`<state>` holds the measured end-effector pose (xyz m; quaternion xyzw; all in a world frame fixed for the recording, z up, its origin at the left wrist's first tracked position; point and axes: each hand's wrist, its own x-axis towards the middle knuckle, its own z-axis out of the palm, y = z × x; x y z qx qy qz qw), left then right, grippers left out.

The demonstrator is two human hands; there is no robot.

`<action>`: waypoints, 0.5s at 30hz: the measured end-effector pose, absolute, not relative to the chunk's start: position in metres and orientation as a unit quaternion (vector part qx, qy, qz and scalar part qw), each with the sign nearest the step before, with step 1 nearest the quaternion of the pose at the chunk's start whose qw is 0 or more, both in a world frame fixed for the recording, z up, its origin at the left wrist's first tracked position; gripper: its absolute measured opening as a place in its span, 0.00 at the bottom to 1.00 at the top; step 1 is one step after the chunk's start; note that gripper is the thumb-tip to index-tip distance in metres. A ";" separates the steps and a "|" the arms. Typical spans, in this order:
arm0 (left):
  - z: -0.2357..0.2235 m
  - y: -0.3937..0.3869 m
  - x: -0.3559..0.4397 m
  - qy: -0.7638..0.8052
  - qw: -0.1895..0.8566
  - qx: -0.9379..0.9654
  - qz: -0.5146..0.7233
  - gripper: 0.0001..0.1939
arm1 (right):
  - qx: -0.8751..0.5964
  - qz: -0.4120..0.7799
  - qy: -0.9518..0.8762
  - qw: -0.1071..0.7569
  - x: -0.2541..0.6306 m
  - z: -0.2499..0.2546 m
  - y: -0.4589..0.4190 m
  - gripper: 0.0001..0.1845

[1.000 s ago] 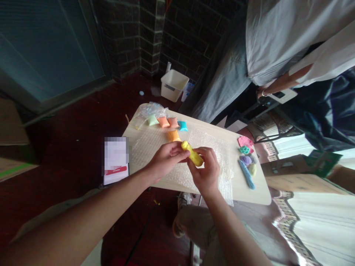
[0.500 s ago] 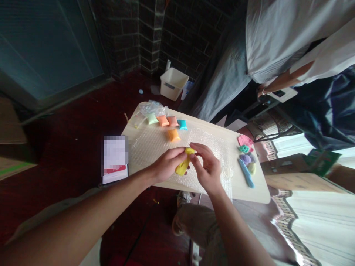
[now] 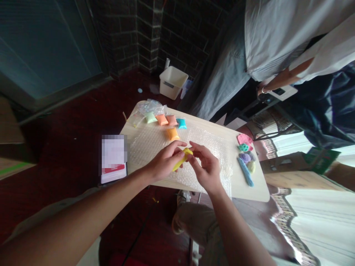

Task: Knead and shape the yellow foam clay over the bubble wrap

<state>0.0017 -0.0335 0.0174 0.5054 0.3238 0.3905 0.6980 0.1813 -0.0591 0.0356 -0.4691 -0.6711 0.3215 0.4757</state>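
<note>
A lump of yellow modelling clay (image 3: 181,160) is held between my two hands, above a sheet of bubble wrap (image 3: 144,147). My left hand (image 3: 165,161) grips it from the left, thumb on top and fingers partly behind. From the other side, my right hand (image 3: 205,164) pinches its upper end between thumb and fingers. Just beyond the hands lies an orange clay packet (image 3: 172,134). Behind it are a teal packet (image 3: 182,123), two salmon-orange packets and a pale green packet (image 3: 151,118).
Shaped clay pieces, including a blue strip (image 3: 245,172) and a pink piece (image 3: 244,139), lie at the table's (image 3: 257,192) right end. Clear plastic bags (image 3: 151,107) sit at the far left corner. A white bin (image 3: 173,82) is on the floor; a person (image 3: 230,74) stands behind the table.
The yellow clay has turned and shows a narrower side. My left fingers have lifted and stretched over it, while my right hand keeps its pinch.
</note>
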 end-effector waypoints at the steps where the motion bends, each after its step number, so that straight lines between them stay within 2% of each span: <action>1: 0.017 -0.034 0.002 0.322 0.700 0.505 0.389 0.22 | -0.468 0.320 -0.676 0.471 0.181 0.036 -0.060 0.16; 6: 0.018 -0.036 0.000 0.323 0.686 0.511 0.404 0.21 | -0.462 0.319 -0.696 0.447 0.177 0.039 -0.061 0.13; 9: 0.021 -0.036 -0.003 0.330 0.675 0.521 0.405 0.21 | -0.453 0.382 -0.671 0.446 0.178 0.040 -0.061 0.13; 11: 0.025 -0.036 -0.005 0.333 0.674 0.526 0.397 0.21 | -0.431 0.435 -0.657 0.440 0.180 0.043 -0.062 0.17; 15: 0.032 -0.035 -0.011 0.334 0.688 0.533 0.361 0.22 | -0.374 0.518 -0.655 0.402 0.186 0.051 -0.061 0.19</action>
